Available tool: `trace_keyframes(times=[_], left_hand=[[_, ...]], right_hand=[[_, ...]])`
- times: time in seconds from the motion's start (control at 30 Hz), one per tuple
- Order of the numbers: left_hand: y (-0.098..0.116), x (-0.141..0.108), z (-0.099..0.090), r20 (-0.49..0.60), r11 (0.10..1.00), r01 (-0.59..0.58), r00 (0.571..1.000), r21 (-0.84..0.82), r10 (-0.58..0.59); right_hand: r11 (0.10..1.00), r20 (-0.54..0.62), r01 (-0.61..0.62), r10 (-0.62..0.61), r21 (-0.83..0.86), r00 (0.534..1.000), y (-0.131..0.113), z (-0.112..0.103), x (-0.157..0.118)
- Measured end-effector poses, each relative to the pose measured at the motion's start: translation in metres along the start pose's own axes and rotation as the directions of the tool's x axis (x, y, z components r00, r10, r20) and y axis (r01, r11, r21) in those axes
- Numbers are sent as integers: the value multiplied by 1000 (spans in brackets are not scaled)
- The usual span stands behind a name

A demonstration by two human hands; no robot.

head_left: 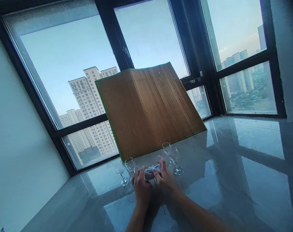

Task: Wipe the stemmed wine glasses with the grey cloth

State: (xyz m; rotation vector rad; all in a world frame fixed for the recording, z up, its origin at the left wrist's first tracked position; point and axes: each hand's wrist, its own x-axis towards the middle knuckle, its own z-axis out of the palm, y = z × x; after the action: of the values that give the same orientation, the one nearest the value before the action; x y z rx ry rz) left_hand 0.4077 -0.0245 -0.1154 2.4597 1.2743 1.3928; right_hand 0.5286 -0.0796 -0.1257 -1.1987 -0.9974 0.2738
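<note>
- Left hand and right hand together, clamped on a crumpled, pale-grey soft cloth above the glossy grey tiled floor.
- Clear, round-bowled stemmed glasses stand either side.
- Behind: creased, fine-grained brown mat, green-edged.

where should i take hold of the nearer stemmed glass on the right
Probably its slim stem, from the right: the nearer glass stands on its foot, its bowl widens above, and the farther glass and the right hand are to its left.
</note>
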Motion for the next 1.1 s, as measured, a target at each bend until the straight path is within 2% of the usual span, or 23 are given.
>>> trace_keyframes(times=[0.07, 0.13, 0.23, 0.37, 0.5, 0.63, 0.77, 0.93, 1.03, 1.1], left_hand=[[-3, 1, 1, -32, 1000, 11, 999, 5, -10], [-4, 2, 2, -44, 1000, 4, 999, -9, -5], [-3, 1, 5, -41, 999, -31, 999, -40, 30], [-1, -2, 8, -32, 994, -93, 995, -55, 92], [-1, -3, 9, -24, 995, -97, 995, -31, 97], [0, -2, 7, -20, 997, -68, 997, 24, 68], [1, -1, 4, -18, 997, -53, 998, 48, 54], [2, -1, 1, -26, 997, 29, 999, 65, -28], [4, -1, 0, -4, 997, 54, 999, 64, -54], [6, -1, 0, 1, 996, 74, 997, 55, -74]], right_hand=[[999, 133, -25, 19, 46, 991, 4, 0, 3], [994, 187, -27, 7, 105, 982, 4, 0, 5], [992, 119, -17, 2, 127, 993, -1, -1, 5], [1000, -11, 6, -5, 20, 1000, -7, -3, 4], [997, -57, 44, -48, -59, 997, -7, -4, 0], [998, -22, 47, -49, -51, 999, -6, -2, -2], [1000, 25, -21, 22, -22, 999, -7, -2, 1], [999, 142, -50, 51, -6, 989, -7, -3, 3], [1000, 137, -30, 28, 10, 990, -9, -2, 2], [994, 137, -78, 67, 78, 988, -12, -2, 3]])
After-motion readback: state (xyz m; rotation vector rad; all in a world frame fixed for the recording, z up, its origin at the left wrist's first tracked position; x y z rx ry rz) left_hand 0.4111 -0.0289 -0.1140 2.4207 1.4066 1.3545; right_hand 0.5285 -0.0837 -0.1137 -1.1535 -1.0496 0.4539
